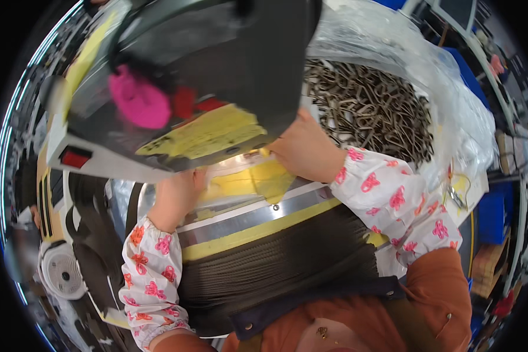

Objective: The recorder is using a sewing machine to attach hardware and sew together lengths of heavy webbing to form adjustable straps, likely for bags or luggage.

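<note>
A dark grey machine head (258, 64), probably a sewing machine, fills the upper middle and hides what lies beneath it. My left hand (179, 196) reaches under its lower edge from the left, fingertips out of sight. On the other side my right hand (308, 149) sits against the machine's right corner, its fingers mostly covered too. Whether either hand holds something cannot be seen. Between them a lit work surface with yellow tape (240, 183) shows, edged by a shiny metal strip (246, 220). Closer to my body lies a thick stack of dark webbing straps (276, 264).
Many bent metal hooks (372, 111) are heaped at the right inside clear plastic sheeting (463, 123). A pink cloth item (138, 97) hangs on the machine, above a red switch (76, 156). More dark straps (97, 258) drape at left beside a white fan (64, 274).
</note>
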Tool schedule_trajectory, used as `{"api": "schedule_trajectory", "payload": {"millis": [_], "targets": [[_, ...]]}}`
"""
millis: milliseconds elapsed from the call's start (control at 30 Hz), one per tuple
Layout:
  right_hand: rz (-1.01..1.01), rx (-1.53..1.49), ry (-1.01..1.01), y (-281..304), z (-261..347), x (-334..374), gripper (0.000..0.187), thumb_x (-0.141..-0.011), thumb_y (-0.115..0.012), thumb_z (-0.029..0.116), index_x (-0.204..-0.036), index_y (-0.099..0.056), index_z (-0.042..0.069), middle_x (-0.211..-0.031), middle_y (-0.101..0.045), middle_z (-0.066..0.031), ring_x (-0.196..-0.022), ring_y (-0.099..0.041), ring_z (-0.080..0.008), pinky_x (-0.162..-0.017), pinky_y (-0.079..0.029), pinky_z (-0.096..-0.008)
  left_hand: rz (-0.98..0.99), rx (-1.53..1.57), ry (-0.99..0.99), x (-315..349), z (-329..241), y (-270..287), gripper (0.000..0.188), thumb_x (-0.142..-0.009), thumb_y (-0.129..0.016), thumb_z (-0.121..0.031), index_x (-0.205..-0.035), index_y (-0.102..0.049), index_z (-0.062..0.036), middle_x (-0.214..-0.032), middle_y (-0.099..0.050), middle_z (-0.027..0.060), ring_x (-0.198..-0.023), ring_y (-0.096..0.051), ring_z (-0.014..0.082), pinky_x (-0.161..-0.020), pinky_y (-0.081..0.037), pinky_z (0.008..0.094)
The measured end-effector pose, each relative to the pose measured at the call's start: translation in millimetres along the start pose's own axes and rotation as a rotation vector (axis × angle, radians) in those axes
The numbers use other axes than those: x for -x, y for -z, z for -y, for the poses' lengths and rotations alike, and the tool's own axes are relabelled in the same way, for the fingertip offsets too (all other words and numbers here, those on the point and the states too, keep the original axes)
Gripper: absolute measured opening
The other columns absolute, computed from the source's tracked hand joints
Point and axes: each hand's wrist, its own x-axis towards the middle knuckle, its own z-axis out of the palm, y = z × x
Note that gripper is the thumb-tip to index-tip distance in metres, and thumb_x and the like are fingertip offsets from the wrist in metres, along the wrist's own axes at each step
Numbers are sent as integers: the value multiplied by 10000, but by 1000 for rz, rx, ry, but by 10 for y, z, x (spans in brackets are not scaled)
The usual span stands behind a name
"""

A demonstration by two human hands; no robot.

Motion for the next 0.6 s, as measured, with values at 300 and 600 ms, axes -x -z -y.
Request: {"api": "schedule_trajectory", "payload": {"millis": [300, 600], "targets": [[2, 89, 163, 172, 115, 44, 213, -659, -643, 40, -857, -599, -23, -942, -599, -167, -855, -582, -314, -696, -482, -380, -119, 155, 259, 710, 473, 510, 196, -829, -580, -190, -931, -602, -24, -786, -599, 128, -702, -584, 321, -627, -464, 390], [-42, 61, 349, 78, 152, 71, 258, -684, -562, 84, -913, -533, -31, -921, -560, -154, -842, -574, -302, -729, -496, -383, -111, -98, 220, 658, 578, 529, 205, -826, -575, -249, -718, -579, -75, -596, -569, 110, -576, -575, 312, -526, -440, 402]]}}
